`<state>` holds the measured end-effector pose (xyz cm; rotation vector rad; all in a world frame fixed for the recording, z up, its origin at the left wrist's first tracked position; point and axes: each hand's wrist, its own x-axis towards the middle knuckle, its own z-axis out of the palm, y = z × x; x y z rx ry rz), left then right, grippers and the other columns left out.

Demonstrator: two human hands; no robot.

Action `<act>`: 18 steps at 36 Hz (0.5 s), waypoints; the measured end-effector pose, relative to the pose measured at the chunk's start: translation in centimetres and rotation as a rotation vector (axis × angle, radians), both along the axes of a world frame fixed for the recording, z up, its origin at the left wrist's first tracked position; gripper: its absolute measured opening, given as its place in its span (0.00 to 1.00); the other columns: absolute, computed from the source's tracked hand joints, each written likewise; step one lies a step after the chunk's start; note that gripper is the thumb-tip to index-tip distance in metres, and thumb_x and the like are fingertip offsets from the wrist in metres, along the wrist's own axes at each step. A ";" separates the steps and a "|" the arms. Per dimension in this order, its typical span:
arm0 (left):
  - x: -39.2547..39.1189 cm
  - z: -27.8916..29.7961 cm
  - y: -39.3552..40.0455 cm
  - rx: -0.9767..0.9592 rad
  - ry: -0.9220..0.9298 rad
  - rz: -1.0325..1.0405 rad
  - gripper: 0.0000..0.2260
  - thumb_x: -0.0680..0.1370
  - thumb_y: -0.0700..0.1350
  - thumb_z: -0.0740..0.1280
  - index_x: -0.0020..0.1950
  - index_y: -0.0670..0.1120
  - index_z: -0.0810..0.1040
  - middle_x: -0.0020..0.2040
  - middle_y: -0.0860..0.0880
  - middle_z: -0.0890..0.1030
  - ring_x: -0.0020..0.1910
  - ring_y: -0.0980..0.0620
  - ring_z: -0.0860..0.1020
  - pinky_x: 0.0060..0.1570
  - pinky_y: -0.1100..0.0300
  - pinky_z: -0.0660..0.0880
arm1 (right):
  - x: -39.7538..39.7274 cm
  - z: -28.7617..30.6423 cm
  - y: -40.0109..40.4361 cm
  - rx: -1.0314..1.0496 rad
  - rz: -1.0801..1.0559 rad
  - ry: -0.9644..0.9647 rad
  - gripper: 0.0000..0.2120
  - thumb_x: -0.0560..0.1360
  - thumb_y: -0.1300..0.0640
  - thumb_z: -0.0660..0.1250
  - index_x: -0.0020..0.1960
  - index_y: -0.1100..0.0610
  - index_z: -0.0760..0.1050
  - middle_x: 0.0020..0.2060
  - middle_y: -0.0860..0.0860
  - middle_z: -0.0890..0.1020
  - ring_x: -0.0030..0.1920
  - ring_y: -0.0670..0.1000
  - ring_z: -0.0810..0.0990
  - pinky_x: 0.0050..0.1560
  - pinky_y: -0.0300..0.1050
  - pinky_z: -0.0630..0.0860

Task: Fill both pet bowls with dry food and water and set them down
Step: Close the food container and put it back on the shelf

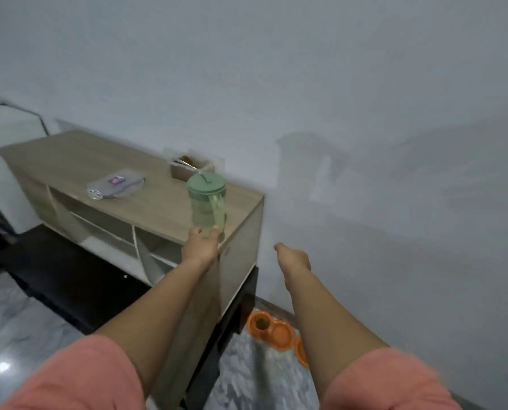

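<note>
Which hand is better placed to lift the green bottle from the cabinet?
Probably the left hand: its fingers already touch the base of the green bottle on the cabinet. The right hand hangs beside the cabinet, holding nothing.
</note>
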<state>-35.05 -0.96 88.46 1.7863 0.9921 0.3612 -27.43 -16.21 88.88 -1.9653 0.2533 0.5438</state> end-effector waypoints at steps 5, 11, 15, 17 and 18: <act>-5.0 0.5 5.4 -0.047 -0.020 0.051 0.27 0.81 0.54 0.59 0.76 0.41 0.62 0.74 0.41 0.68 0.72 0.40 0.67 0.68 0.52 0.64 | -3.9 1.1 5.4 0.027 0.033 -0.005 0.25 0.76 0.51 0.64 0.66 0.66 0.70 0.65 0.61 0.75 0.64 0.61 0.74 0.63 0.49 0.73; -7.9 0.4 10.4 -0.058 -0.032 0.096 0.27 0.81 0.56 0.58 0.75 0.42 0.64 0.72 0.43 0.70 0.70 0.41 0.68 0.67 0.52 0.65 | -6.6 1.8 11.6 0.053 0.074 -0.011 0.23 0.74 0.50 0.66 0.62 0.64 0.74 0.59 0.59 0.79 0.59 0.59 0.77 0.56 0.47 0.74; -8.2 0.2 13.7 -0.092 -0.037 0.140 0.25 0.81 0.55 0.58 0.73 0.42 0.65 0.70 0.43 0.71 0.67 0.41 0.71 0.68 0.50 0.68 | -7.0 2.0 15.6 0.060 0.141 -0.017 0.22 0.75 0.50 0.65 0.63 0.62 0.73 0.60 0.58 0.78 0.61 0.60 0.76 0.61 0.47 0.74; -8.0 -0.1 15.6 -0.124 -0.056 0.170 0.25 0.80 0.56 0.59 0.73 0.43 0.65 0.70 0.44 0.72 0.66 0.41 0.72 0.67 0.46 0.69 | -6.7 2.2 17.6 0.072 0.144 -0.032 0.24 0.74 0.48 0.66 0.64 0.62 0.73 0.61 0.58 0.77 0.62 0.60 0.74 0.61 0.46 0.73; -7.9 -0.2 16.4 -0.137 -0.063 0.180 0.26 0.80 0.56 0.59 0.74 0.43 0.65 0.70 0.44 0.71 0.66 0.41 0.72 0.67 0.46 0.69 | -6.4 2.3 18.5 0.073 0.150 -0.045 0.25 0.73 0.48 0.66 0.64 0.61 0.73 0.60 0.58 0.76 0.63 0.60 0.74 0.62 0.47 0.72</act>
